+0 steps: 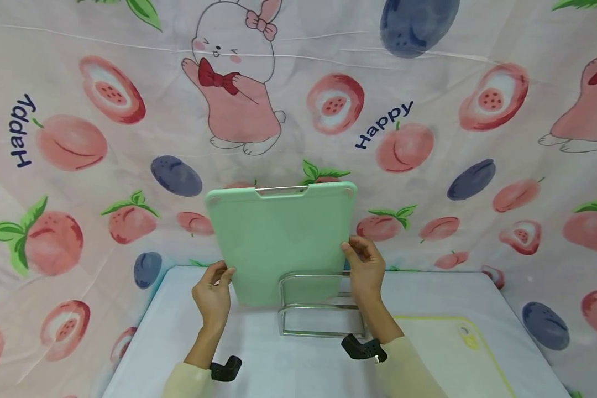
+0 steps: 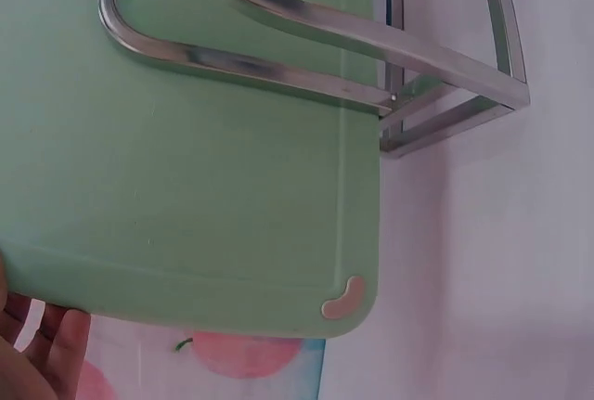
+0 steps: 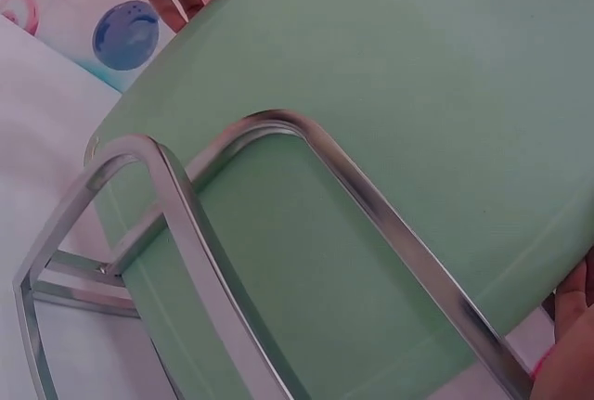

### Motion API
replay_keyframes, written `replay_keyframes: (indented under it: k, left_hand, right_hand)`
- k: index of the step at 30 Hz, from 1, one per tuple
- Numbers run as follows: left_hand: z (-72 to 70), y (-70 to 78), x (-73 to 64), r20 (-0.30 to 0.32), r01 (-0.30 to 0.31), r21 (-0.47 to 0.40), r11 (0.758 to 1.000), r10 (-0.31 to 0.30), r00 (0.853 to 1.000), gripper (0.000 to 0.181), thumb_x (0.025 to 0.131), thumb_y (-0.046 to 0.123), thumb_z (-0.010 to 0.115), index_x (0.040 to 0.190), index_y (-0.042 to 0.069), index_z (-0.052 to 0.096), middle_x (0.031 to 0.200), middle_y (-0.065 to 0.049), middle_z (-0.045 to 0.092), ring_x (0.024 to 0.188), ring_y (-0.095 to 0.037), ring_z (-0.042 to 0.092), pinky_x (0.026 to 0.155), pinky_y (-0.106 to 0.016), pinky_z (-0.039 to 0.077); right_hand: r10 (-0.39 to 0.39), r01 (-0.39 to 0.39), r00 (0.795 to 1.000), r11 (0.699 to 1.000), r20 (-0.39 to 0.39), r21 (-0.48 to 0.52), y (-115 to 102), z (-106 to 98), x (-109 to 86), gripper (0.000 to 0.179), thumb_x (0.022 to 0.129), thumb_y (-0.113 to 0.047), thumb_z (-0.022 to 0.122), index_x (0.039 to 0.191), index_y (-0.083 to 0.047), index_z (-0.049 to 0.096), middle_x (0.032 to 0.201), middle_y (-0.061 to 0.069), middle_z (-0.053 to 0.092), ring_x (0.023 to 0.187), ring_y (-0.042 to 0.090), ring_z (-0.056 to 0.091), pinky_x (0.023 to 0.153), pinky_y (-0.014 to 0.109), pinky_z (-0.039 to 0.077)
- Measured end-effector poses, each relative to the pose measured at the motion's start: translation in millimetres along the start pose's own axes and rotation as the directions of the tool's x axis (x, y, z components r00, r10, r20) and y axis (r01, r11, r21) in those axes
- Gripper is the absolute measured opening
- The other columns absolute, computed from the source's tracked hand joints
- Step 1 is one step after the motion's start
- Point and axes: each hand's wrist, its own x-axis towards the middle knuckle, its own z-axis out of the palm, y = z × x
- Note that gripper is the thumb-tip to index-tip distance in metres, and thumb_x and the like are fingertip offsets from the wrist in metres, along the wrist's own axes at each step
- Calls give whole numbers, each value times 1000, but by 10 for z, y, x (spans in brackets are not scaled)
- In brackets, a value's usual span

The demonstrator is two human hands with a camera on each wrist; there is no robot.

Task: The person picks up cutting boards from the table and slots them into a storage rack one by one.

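A light green cutting board (image 1: 283, 237) stands upright between the two hands, a metal bar set in its top edge. My left hand (image 1: 215, 293) pinches its left edge, thumb on the near face and fingers behind. On the opposite edge, my right hand (image 1: 365, 271) pinches the board a little higher up. The board's lower part stands behind the front loops of a silver metal rack (image 1: 323, 334), and its left side sticks out past the rack. In the left wrist view a pinkish pad (image 2: 343, 298) marks the board's bottom corner.
A pale board with a yellow rim (image 1: 443, 337) lies flat on the white table (image 1: 273, 367) at the right. Behind the table hangs a cloth (image 1: 298, 143) printed with fruit and rabbits. Each wrist wears a black camera (image 1: 226, 368).
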Motion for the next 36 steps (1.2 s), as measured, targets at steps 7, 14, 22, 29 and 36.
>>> replay_keyframes:
  k: [7,14,22,29,36]
  left_hand:
    - [103,-287,-24,52,45,-41,998,-43,998,11,79,-5,74,89,-5,70,77,-18,68,66,-34,67,58,-16,52]
    - [163,-283,-51,75,90,-25,996,-88,993,8,81,0,74,88,0,70,78,-13,68,70,-29,69,57,-15,51]
    - [236,-247,-101,111,107,-18,994,-105,988,10,80,0,74,89,3,69,81,-12,68,75,-30,70,58,-15,52]
    - [290,-234,-108,112,98,-49,994,-92,989,11,80,1,75,90,2,70,82,-13,68,76,-31,70,58,-18,53]
    - [350,-214,-120,119,36,-39,999,-31,992,12,79,1,75,88,1,69,80,-13,69,73,-29,70,56,-26,55]
  right_hand:
    - [-6,7,1000,1000,-18,17,68,-98,45,25,86,-1,69,107,11,62,96,5,62,89,15,57,75,21,48]
    - [-23,23,999,1000,-36,8,228,-212,117,27,85,-7,73,106,7,64,94,2,62,88,14,57,75,21,47]
    - [-54,57,996,997,-70,54,212,-287,162,25,83,-4,74,102,8,64,90,1,64,85,15,58,70,20,48]
    - [-27,30,997,998,-76,46,154,-342,170,28,82,-4,74,103,11,63,89,0,64,84,14,59,70,19,48]
    - [-31,39,994,996,-101,80,170,-412,177,26,83,-1,73,103,12,62,87,1,65,79,12,59,69,19,49]
